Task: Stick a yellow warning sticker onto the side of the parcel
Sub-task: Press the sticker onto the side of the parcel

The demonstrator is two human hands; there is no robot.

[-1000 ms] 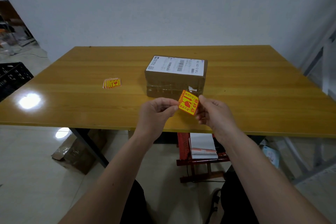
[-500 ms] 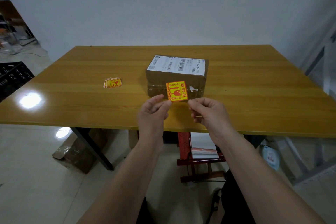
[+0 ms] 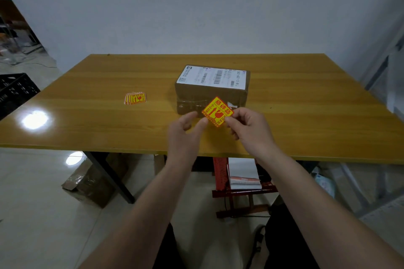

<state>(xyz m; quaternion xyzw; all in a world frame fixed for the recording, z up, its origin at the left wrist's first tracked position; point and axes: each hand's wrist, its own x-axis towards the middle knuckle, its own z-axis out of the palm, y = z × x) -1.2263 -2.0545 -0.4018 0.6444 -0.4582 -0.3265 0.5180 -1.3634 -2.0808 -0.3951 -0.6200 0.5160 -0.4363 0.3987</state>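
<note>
Both hands meet over the near half of the table [image 3: 87,85], just in front of the parcel [image 3: 211,91]. Right hand [image 3: 249,129] pinches the yellow sticker [image 3: 217,111] by its right corner, thumb and forefinger closed on the paper. Left hand [image 3: 185,131] sits at the sticker's lower left edge with thumb and forefinger parted; the forefinger tip touches or nearly touches that edge, and I cannot tell whether it actually grips it.

The sticker is turned like a diamond, 1 corner up, printed face toward the camera, with red characters and a red broken-glass mark. It hangs in front of the lower right part of the parcel's near side; whether it touches the cardboard I cannot tell.

The parcel is a brown carton lying flat near the table's middle, with a white shipping label [image 3: 213,76] covering its top and clear tape across the near side. A small white scrap shows on that side just right of the sticker.

Well to the left of the parcel, a small stack of spare stickers [image 3: 135,98] lies flat on the wood. A bright lamp glare [image 3: 35,119] sits near the table's left edge.
</note>
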